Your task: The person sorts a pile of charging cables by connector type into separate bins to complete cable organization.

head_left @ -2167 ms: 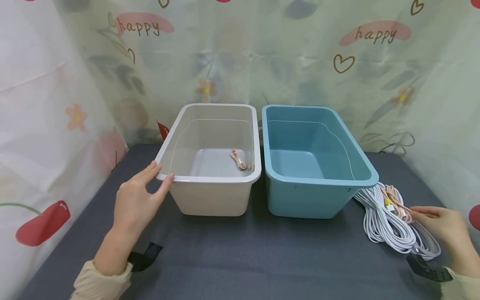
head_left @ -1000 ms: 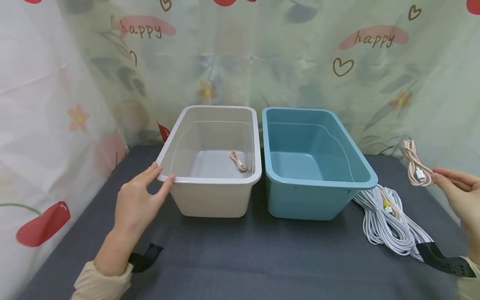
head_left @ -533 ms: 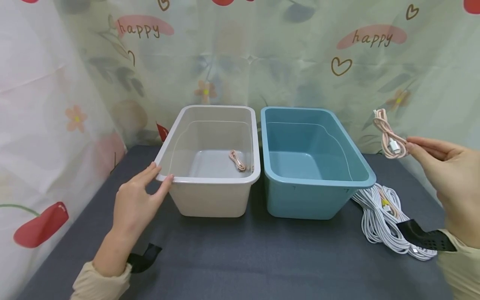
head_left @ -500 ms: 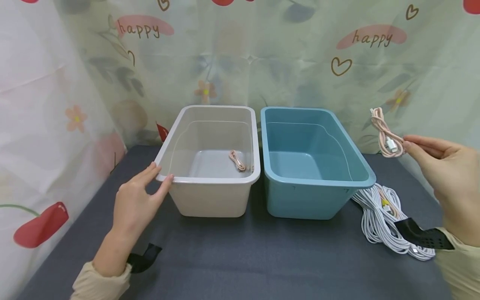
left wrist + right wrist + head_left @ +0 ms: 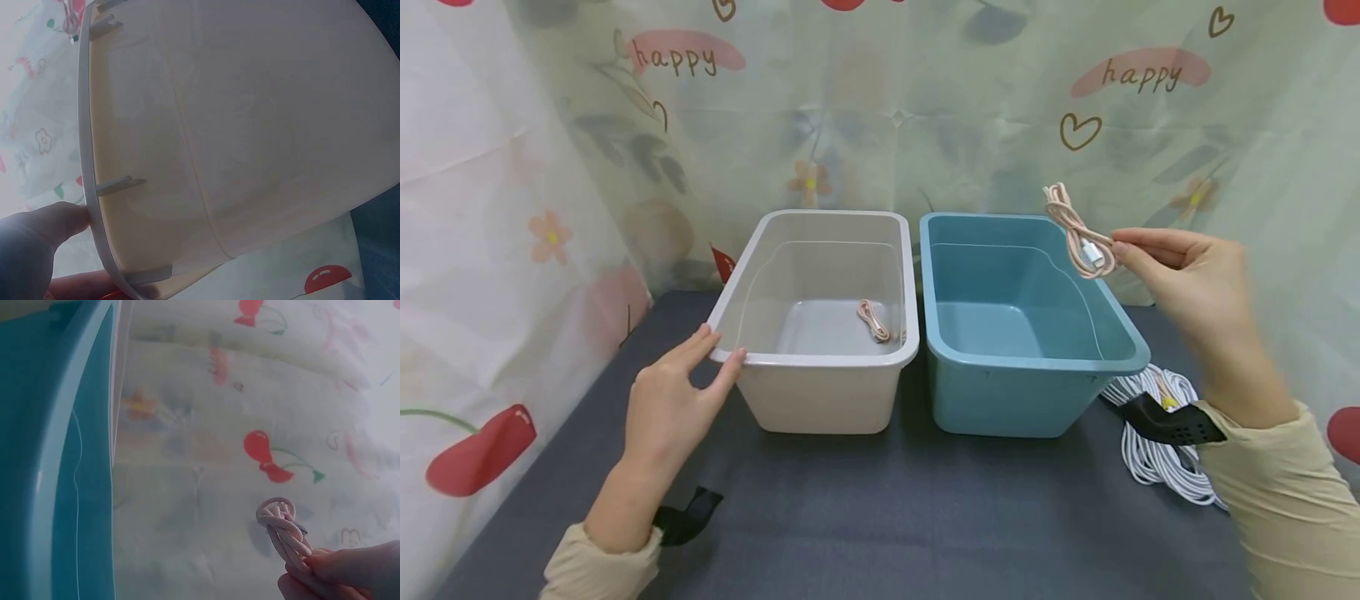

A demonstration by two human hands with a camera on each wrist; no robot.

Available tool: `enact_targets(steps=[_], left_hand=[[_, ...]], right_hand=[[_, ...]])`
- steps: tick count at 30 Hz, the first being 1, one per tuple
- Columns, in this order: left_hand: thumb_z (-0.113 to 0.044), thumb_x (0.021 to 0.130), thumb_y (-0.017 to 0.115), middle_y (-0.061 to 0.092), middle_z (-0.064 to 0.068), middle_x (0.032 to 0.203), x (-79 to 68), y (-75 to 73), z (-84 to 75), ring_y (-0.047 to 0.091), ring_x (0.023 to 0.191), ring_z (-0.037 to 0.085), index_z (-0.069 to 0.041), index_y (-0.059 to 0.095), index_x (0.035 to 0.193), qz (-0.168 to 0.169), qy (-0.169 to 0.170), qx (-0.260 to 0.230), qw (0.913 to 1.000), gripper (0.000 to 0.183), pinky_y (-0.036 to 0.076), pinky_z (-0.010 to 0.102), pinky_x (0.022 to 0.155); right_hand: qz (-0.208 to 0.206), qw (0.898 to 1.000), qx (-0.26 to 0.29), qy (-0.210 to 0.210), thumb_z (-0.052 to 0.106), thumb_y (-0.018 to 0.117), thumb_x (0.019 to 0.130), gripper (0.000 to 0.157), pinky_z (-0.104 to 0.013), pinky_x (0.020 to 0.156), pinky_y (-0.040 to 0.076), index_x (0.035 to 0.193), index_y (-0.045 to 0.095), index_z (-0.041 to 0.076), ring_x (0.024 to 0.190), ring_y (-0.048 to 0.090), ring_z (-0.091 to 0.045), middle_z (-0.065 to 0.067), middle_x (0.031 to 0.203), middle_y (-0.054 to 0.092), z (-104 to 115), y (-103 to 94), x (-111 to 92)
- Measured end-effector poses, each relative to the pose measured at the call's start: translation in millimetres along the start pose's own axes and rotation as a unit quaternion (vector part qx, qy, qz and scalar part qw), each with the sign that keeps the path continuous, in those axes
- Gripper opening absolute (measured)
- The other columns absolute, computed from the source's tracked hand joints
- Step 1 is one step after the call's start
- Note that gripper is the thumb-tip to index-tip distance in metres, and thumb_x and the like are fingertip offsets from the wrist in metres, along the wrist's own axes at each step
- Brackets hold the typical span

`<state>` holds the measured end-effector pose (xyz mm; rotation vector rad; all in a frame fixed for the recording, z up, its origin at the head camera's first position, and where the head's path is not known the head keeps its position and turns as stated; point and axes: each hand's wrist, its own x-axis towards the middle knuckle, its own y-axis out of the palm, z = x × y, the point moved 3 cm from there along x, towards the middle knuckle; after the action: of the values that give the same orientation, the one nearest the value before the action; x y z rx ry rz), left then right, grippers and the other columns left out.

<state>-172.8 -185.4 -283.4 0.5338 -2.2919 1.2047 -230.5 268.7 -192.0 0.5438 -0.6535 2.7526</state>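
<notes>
My right hand (image 5: 1202, 292) pinches a coiled pink cable (image 5: 1076, 231) with a white connector, between thumb and fingertips. The cable is up in the air over the right side of the teal bin (image 5: 1037, 364). In the right wrist view the looped pink cable (image 5: 287, 534) juts from the fingertips beside the bin's rim. My left hand (image 5: 662, 408) rests at the near left corner of the beige bin (image 5: 820, 361), fingers fairly straight. The left wrist view shows the thumb (image 5: 65, 219) at the rim. Inside the beige bin lies another bundled pink cable (image 5: 872, 322).
Several white coiled cables (image 5: 1157, 462) lie on the dark tablecloth (image 5: 880, 517) right of the teal bin, partly behind my right wrist. A yellow bit shows among them. The two bins stand side by side before a patterned curtain (image 5: 850, 100).
My right hand lifted the pink cable off the pile on the right, then carried it up and left to above the teal bin. My left hand stayed on the beige bin.
</notes>
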Motion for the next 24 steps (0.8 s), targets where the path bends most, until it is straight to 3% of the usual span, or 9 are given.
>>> enact_targets(steps=[16,24], left_hand=[[-0.024,0.084,0.068,0.059,0.020,0.125,-0.7,1.3,0.5,0.057,0.114,0.042,0.001,0.064,0.117,0.003,-0.002,0.001,1.0000,0.042,0.047,0.057,0.089],[-0.024,0.084,0.068,0.059,0.020,0.125,-0.7,0.8,0.9,0.056,0.114,0.042,0.001,0.064,0.117,0.003,-0.002,0.003,1.0000,0.042,0.047,0.057,0.089]], right_hand=[[0.042,0.998,0.031,-0.036,0.022,0.070,0.083,0.029,-0.007,0.069,0.048,0.107,0.071,0.004,0.076,0.065,0.009,0.027,0.074,0.066,36.3,61.6,23.8],[0.073,0.996,-0.001,-0.045,0.022,0.067,0.086,0.030,-0.009,0.069,0.048,0.108,0.070,0.003,0.076,0.063,0.010,0.025,0.077,0.066,50.7,89.1,32.7]])
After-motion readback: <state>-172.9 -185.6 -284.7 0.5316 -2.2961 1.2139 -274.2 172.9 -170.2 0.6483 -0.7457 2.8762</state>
